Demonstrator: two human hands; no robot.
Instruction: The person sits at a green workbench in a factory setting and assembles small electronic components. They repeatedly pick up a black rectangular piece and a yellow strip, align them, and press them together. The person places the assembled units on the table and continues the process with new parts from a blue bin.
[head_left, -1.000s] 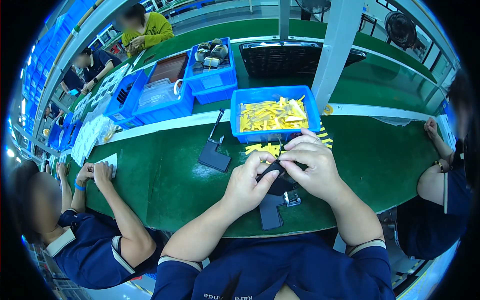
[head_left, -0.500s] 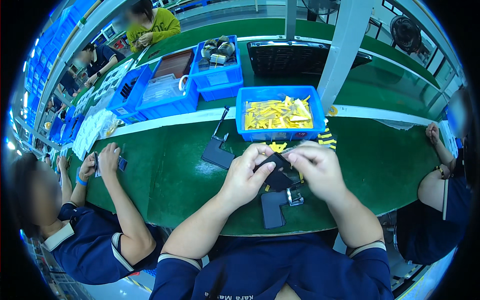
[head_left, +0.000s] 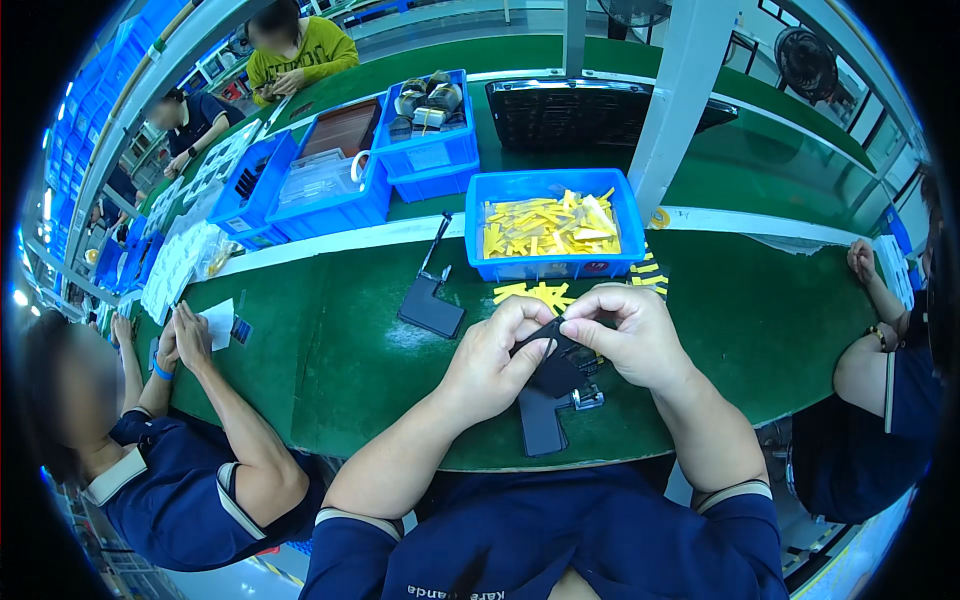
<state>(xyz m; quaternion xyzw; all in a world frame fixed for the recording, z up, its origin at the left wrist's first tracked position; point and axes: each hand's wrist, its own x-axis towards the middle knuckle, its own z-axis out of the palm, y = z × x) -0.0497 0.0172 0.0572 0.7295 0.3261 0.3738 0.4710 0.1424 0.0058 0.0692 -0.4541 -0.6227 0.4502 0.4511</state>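
A flat black part (head_left: 558, 374) is held up over the near side of the bench between my two hands. My left hand (head_left: 492, 362) grips its left side, thumb on top. At its upper edge my right hand (head_left: 628, 335) pinches with thumb and fingertips; anything small between them is hidden. Just below lies an L-shaped black part (head_left: 541, 425) with a metal hinge-like piece. Another L-shaped black part (head_left: 431, 309) with a thin metal arm rests to the left of my hands. Yellow strips (head_left: 540, 295) are scattered beyond my fingers.
A blue bin (head_left: 556, 268) heaped with yellow pieces stands ahead, beside a white post (head_left: 682, 110). More blue bins (head_left: 335, 215) stand to the left. Co-workers sit on both sides; a co-worker's hands (head_left: 186, 338) are at the left of the green bench (head_left: 760, 330).
My right hand has come in from a blurred position above the part to a pinch at its upper edge. The co-worker at left has brought both hands together beside a white sheet.
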